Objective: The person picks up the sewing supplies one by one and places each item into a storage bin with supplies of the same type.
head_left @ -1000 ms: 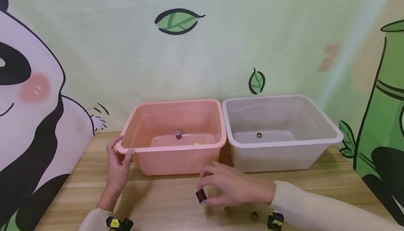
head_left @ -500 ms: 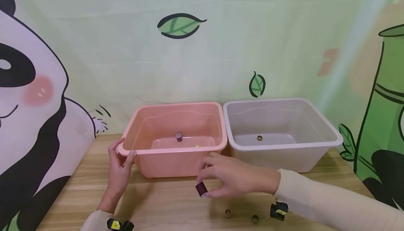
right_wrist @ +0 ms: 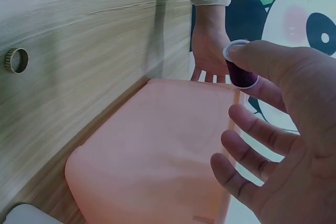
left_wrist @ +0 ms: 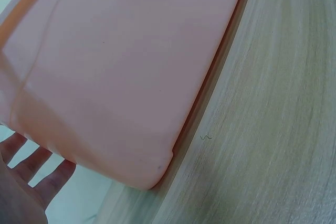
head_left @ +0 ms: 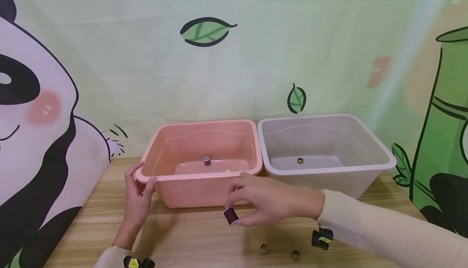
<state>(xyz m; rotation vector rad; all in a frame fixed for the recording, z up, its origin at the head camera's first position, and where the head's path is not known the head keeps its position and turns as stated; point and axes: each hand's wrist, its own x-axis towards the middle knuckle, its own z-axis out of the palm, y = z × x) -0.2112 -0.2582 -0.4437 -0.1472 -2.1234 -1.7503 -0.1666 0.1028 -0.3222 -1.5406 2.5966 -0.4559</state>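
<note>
My right hand (head_left: 261, 198) pinches a dark maroon thread spool (head_left: 231, 216) between thumb and index finger, in front of the pink bin (head_left: 204, 190). The right wrist view shows the spool (right_wrist: 242, 69) with its pale end cap under the thumb and the other fingers spread apart. My left hand (head_left: 138, 203) holds the pink bin's front left corner, thumb on the front of the rim and fingers at the side. In the left wrist view several fingers of the left hand (left_wrist: 31, 177) touch the bin's wall. Another spool (head_left: 206, 160) and a partly hidden yellow item (head_left: 228, 171) lie inside the pink bin.
A pale grey bin (head_left: 329, 169) stands right of the pink one, with a brass-coloured ring (head_left: 300, 160) inside. Two similar rings, one left (head_left: 264, 248) and one right (head_left: 295, 255), lie on the wooden table (head_left: 197, 239). A printed cloth (head_left: 153, 68) hangs behind.
My right hand has risen slightly toward the pink bin with the spool still pinched, uncovering more of the two rings on the table. The left hand keeps its hold on the corner.
</note>
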